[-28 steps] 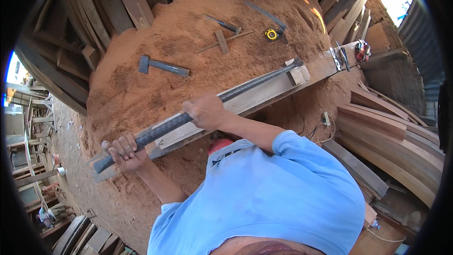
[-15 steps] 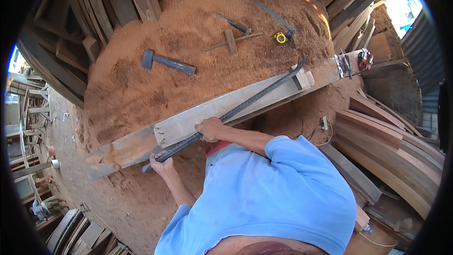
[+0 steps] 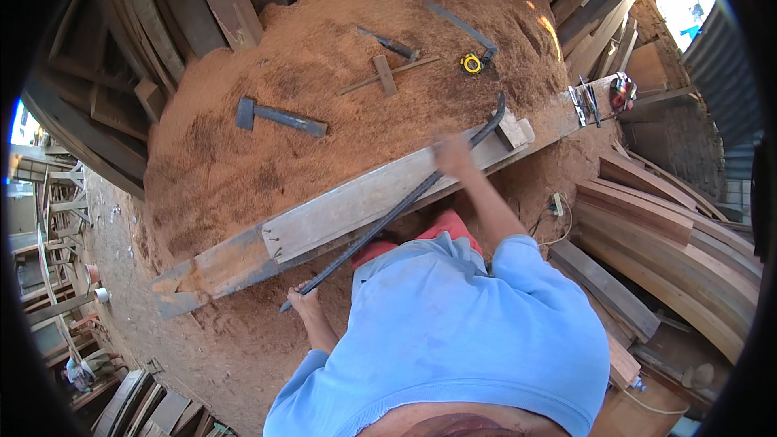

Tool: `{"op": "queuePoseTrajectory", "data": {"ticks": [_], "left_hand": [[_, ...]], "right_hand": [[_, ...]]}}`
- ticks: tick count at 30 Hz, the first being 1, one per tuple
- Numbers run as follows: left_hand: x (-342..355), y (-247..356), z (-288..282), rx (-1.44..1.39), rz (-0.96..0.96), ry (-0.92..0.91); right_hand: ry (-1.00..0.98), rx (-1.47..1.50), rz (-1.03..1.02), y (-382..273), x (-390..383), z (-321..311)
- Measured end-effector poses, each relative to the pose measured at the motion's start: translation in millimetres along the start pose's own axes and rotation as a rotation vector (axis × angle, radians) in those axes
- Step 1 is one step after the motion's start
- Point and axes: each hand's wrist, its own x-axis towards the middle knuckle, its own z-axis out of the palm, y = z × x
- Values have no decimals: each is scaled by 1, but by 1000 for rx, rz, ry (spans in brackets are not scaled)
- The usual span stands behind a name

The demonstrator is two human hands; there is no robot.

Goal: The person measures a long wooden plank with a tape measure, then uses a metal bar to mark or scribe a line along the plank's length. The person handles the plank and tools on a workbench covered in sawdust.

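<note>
A long dark crowbar [image 3: 379, 228] with a curved far end slants across a pale timber beam [image 3: 348, 206]. Its near-left end is gripped by my left hand [image 3: 305, 303], fingers closed round it. Farther up, my right hand [image 3: 456, 154] lies over the bar; motion blur smears its fingers. The hooked tip rests near a small wood block [image 3: 510, 131] at the beam's right end. Several nails [image 3: 273, 242] stick out at the beam's left end. Under the beam lies a longer, sawdust-covered plank [image 3: 182, 285].
On the sawdust [image 3: 235, 178] beyond lie a hammer [image 3: 283, 117], another hammer-like tool [image 3: 392, 43], crossed wooden sticks [image 3: 384, 75], a yellow tape measure [image 3: 471, 63] and a metal square [image 3: 463, 28]. Metal tools [image 3: 584, 105] sit on the plank's right end. Stacked boards [image 3: 664, 255] flank my right.
My right hand has moved up and right along the crowbar. My left hand has shifted slightly down and right with the bar's near end, so the bar slants more steeply.
</note>
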Motion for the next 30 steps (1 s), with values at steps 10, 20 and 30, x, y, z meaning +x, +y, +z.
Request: {"op": "queuePoseTrajectory", "data": {"ticks": [10,20,30], "left_hand": [[58,-26,-30,61,123,74],[2,-74,-28,-31,287,210],[-7,-113,-13,98,241,138]], "right_hand": [[59,100,671,239,4,-29],[-204,-10,432,286,70,1],[-98,80,528,292,85,11]]}}
